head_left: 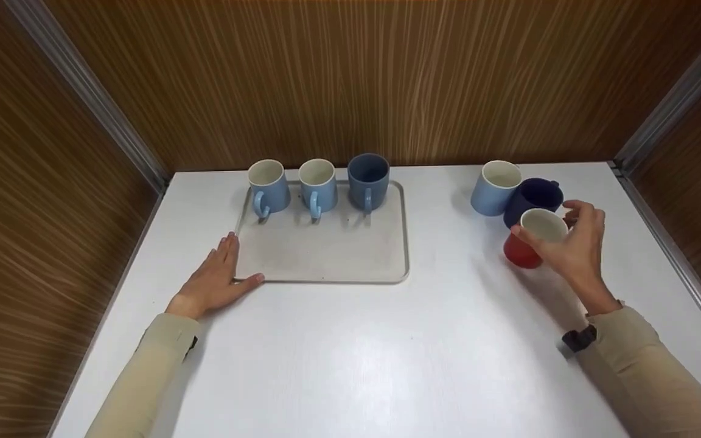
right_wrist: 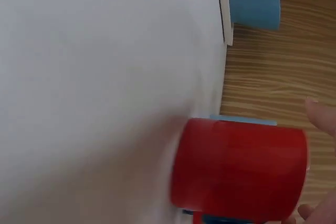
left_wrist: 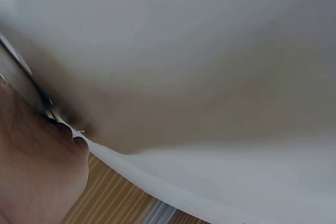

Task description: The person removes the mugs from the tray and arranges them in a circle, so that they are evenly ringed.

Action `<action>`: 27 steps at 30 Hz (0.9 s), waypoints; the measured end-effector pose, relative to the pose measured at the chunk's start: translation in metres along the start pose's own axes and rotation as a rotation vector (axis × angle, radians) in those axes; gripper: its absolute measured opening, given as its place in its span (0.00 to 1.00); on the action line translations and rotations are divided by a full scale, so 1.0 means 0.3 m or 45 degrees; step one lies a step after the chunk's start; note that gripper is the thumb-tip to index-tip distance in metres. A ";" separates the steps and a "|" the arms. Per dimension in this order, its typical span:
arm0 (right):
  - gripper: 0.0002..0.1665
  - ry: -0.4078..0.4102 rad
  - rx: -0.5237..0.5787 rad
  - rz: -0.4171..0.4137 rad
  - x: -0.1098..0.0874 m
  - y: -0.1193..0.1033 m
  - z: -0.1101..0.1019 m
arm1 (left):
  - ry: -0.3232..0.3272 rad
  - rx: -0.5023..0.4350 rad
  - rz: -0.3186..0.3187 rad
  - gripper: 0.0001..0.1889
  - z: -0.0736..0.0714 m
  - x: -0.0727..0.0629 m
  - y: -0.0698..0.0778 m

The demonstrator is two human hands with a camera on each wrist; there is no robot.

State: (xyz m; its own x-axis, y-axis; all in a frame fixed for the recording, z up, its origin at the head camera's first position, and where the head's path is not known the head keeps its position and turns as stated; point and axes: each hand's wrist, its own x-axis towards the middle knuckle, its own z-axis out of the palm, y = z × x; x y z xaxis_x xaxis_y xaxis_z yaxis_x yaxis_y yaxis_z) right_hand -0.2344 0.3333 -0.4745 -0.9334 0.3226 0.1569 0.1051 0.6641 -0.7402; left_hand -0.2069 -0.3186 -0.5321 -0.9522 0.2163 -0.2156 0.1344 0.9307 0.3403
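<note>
A red mug (head_left: 523,250) with a pale inside stands at the right of the white table. My right hand (head_left: 572,246) is spread around its upper part, thumb on the left side and fingers on the right. In the right wrist view a gap shows between the thumb (right_wrist: 321,115) and the red mug (right_wrist: 239,169), while the other fingertips are right by its rim. My left hand (head_left: 213,281) lies flat with straight fingers along the left edge of a light tray (head_left: 320,255), its thumb at the near corner.
Two light blue mugs (head_left: 275,193) (head_left: 321,196) and a grey-blue mug (head_left: 367,190) stand in a row along the tray's far side, handles toward me. Behind the red mug are a dark blue mug (head_left: 530,198) and a light blue mug (head_left: 489,198). Wood-grain panels (head_left: 350,85) enclose the table.
</note>
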 end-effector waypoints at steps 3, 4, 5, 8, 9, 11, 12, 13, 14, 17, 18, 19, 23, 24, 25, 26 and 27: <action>0.56 0.033 0.037 -0.146 0.022 -0.053 0.011 | -0.005 0.003 -0.001 0.64 0.000 -0.001 -0.001; 0.54 0.029 0.053 -0.192 0.031 -0.074 0.018 | -0.006 0.003 -0.007 0.64 0.000 -0.002 -0.003; 0.52 0.021 0.073 -0.235 0.042 -0.097 0.027 | -0.006 0.002 -0.009 0.64 -0.001 -0.003 -0.004; 0.48 -0.026 0.110 -0.306 0.069 -0.166 0.063 | -0.011 -0.006 -0.027 0.64 -0.002 -0.007 -0.007; 0.48 -0.041 0.112 -0.317 0.077 -0.188 0.079 | -0.013 -0.010 -0.029 0.65 -0.001 -0.008 -0.009; 0.48 -0.072 0.116 -0.314 0.089 -0.230 0.117 | -0.016 -0.015 -0.028 0.65 -0.001 -0.011 -0.009; 0.48 -0.082 0.122 -0.320 0.095 -0.249 0.138 | -0.015 -0.017 -0.029 0.65 0.000 -0.012 -0.009; 0.48 -0.095 0.131 -0.323 0.099 -0.268 0.161 | -0.012 -0.019 -0.028 0.64 0.000 -0.013 -0.008; 0.48 -0.105 0.141 -0.330 0.103 -0.285 0.186 | -0.007 -0.020 -0.023 0.64 0.001 -0.014 -0.008; 0.45 -0.128 0.177 -0.389 0.111 -0.335 0.262 | 0.000 -0.016 -0.019 0.64 0.001 -0.013 -0.009; 0.44 -0.144 0.182 -0.408 0.111 -0.351 0.287 | -0.001 -0.012 -0.017 0.64 0.001 -0.012 -0.010; 0.44 -0.161 0.192 -0.425 0.110 -0.366 0.310 | -0.003 -0.008 -0.021 0.64 0.001 -0.011 -0.010; 0.41 -0.270 0.225 -0.465 0.103 -0.416 0.396 | -0.012 0.007 -0.025 0.65 0.000 -0.004 -0.009; 0.41 -0.303 0.236 -0.472 0.101 -0.425 0.416 | -0.012 0.007 -0.022 0.65 -0.001 -0.002 -0.008; 0.41 -0.339 0.237 -0.469 0.097 -0.434 0.435 | -0.013 0.007 -0.024 0.65 -0.001 0.000 -0.006; 0.41 -0.378 0.237 -0.465 0.093 -0.442 0.454 | -0.014 0.006 -0.022 0.65 -0.001 0.002 -0.005; 0.42 -0.414 0.236 -0.461 0.088 -0.450 0.473 | -0.015 0.004 -0.020 0.65 -0.001 0.003 -0.003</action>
State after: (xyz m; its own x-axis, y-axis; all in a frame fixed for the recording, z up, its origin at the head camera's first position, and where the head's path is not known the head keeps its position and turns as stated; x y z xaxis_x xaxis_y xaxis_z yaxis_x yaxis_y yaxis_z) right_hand -0.3220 0.1565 -0.4634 -0.9601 -0.1517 0.2351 -0.2795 0.5543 -0.7840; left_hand -0.2080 -0.3192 -0.5324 -0.9510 0.2052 -0.2313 0.1205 0.9348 0.3340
